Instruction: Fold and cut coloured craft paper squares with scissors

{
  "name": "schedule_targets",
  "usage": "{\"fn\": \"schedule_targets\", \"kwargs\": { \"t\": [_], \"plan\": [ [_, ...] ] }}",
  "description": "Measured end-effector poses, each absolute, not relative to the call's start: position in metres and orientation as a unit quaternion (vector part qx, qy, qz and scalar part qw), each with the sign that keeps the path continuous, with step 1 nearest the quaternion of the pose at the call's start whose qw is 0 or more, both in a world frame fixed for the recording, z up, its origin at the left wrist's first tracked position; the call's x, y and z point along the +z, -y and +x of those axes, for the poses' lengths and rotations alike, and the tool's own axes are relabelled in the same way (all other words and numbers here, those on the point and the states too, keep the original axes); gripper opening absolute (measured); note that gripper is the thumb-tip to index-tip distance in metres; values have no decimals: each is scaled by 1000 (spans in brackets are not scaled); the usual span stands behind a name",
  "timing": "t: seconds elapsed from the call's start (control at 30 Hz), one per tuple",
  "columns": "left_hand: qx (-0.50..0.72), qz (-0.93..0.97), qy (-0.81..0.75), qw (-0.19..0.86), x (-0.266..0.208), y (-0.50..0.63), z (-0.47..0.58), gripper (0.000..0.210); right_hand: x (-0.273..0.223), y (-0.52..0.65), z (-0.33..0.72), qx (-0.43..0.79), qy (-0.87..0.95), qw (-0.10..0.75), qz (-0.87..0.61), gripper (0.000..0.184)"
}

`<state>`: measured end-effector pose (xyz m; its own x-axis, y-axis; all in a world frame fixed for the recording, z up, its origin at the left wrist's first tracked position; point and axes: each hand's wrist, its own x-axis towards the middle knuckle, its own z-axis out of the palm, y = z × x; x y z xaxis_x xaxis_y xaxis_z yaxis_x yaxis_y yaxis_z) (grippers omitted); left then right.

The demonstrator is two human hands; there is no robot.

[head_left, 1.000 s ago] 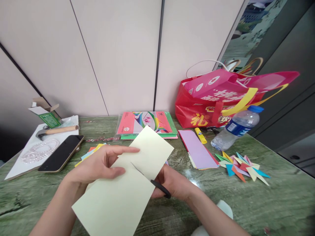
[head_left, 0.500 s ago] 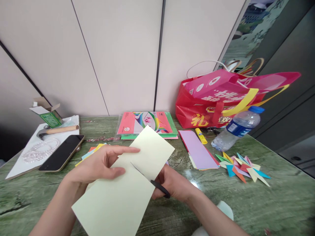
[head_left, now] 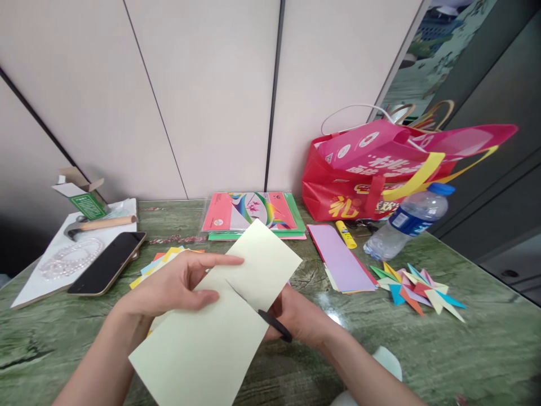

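A pale yellow sheet of paper (head_left: 203,349) is held up at a slant above the table, with a cut running partway across it from its right edge. My left hand (head_left: 186,282) grips the sheet at its left side, thumb and index finger lying on top, the other fingers hidden beneath. My right hand (head_left: 296,316) is closed around black-handled scissors (head_left: 274,325). Their blade lies in the cut, and the other blade is hidden under the paper. Several coloured paper sheets (head_left: 158,265) lie on the table behind my left hand.
Along the wall stand a pack of coloured paper (head_left: 220,211) and a red bag (head_left: 321,180). To the right are purple strips (head_left: 342,259), a glue stick (head_left: 346,234), a water bottle (head_left: 393,231) and a folded paper star (head_left: 418,287). A phone (head_left: 107,262) and a hammer (head_left: 105,224) lie left.
The paper and my left hand have shifted very slightly to the right. The scissors stay in the cut, at nearly the same place.
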<state>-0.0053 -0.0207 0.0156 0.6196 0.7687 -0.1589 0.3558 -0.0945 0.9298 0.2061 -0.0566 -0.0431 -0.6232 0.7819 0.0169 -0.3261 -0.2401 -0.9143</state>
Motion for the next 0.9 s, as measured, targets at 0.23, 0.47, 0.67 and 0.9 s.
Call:
{"fn": "schedule_targets", "kwargs": {
  "t": [0.23, 0.47, 0.67, 0.9],
  "plan": [
    [179, 706, -388, 565, 16, 20, -5, 59, -47, 56, 207, 752, 494, 366, -239, 70],
    [188, 705, -380, 568, 14, 20, -6, 58, -50, 56, 208, 758, 486, 360, -243, 70],
    [194, 707, -377, 566, 13, 19, -7, 59, -49, 56, 206, 756, 478, 382, -233, 69],
    [188, 700, -374, 579, 14, 20, -6, 58, -49, 56, 206, 755, 478, 375, -248, 68]
  ]
}}
